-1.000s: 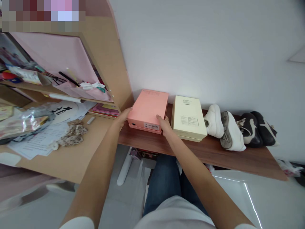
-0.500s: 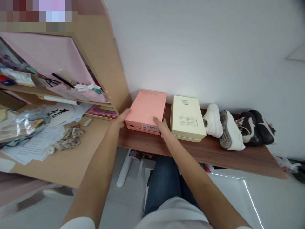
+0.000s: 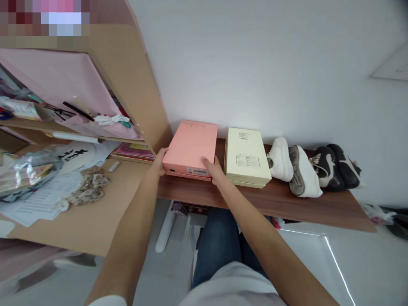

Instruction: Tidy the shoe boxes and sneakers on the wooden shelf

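Observation:
A pink shoebox (image 3: 193, 142) with a barcode label on its front lies on a brown wooden shelf (image 3: 188, 191), close to the wall. My left hand (image 3: 160, 162) grips its left front corner. On the opposite side my right hand (image 3: 213, 169) holds the right front corner, thumb on the lid and fingers down the side. Just right of it rests a pale yellow shoebox (image 3: 247, 157), untouched, with a gap between the two boxes. Both lids are on, so the insides are hidden.
White sneakers (image 3: 304, 172) and black shoes (image 3: 339, 168) stand along the shelf's right part. On the left a desk (image 3: 127, 187) carries papers, a patterned scrunchie (image 3: 87, 187) and a clear plastic bag (image 3: 28, 170). Its upright side panel (image 3: 140, 85) stands close to the pink box.
The view has shifted slightly, so the shelf things appear a little further left. Both hands keep their hold on the pink shoebox, which stays in about the same place on the shelf.

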Available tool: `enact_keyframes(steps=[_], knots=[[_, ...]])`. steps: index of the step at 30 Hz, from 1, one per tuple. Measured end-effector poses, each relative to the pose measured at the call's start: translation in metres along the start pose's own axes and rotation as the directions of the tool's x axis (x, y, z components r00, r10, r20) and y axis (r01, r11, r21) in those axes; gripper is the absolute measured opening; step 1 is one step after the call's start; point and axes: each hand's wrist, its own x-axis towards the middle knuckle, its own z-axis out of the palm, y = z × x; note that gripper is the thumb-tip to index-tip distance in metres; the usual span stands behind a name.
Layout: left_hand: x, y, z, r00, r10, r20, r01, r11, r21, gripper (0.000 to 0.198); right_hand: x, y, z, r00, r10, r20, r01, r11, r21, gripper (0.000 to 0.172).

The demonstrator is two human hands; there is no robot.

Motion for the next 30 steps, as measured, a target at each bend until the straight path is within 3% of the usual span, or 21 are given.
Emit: enact_keyframes(steps=[9,13,18,22,30], knots=[[-0.022,0.036,-0.020,0.997,-0.081,-0.013,0.082,0.993,0.088,0.035,-0.025,-0.005,0.004,0.986,-0.003,0.167,-0.020,0.990,0.140,0.065],[-0.028,0.046,-0.023,0.997,-0.016,-0.075,0.025,0.992,0.122,0.023,-0.023,0.000,0.013,0.991,-0.089,0.104,0.080,0.993,0.087,0.076],[-0.040,0.062,-0.013,0.992,0.042,-0.116,-0.031,0.995,0.096,0.020,-0.016,-0.001,0.018,0.993,-0.109,0.050,0.115,0.983,-0.144,0.073],[-0.053,0.071,-0.002,0.999,0.033,-0.032,-0.030,0.996,0.089,0.022,-0.015,-0.020,0.020,0.995,-0.102,0.018,0.102,0.945,-0.310,0.069],[-0.072,0.060,0.025,0.998,0.005,0.058,-0.002,0.999,-0.050,0.037,-0.024,-0.073,0.038,0.958,-0.233,0.167,0.269,0.932,-0.243,0.094]])
